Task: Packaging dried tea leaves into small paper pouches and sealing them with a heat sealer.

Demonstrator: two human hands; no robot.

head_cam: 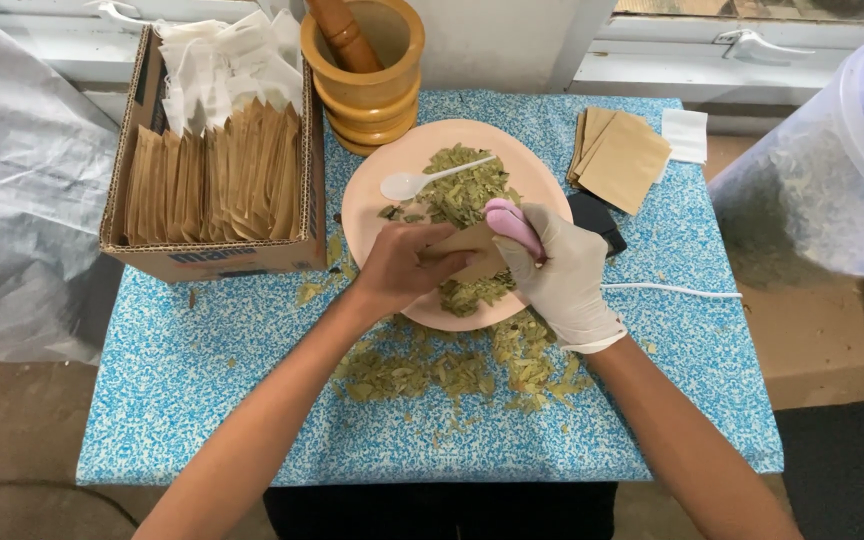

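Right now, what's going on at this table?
A person works over a pink plate of dried leaves. The bare left hand holds a small brown sachet above it, while the gloved right hand grips a pink tool against the sachet. A white spoon lies on the leaves, more leaves are spilled on the blue cloth, and a box of sachets stands to the left.

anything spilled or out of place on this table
Yes: dried leaf bits are spilled on the blue patterned tablecloth in front of the pink plate, with a few more beside the cardboard box. The white spoon lies on the leaf pile, unused. Nothing looks damaged.
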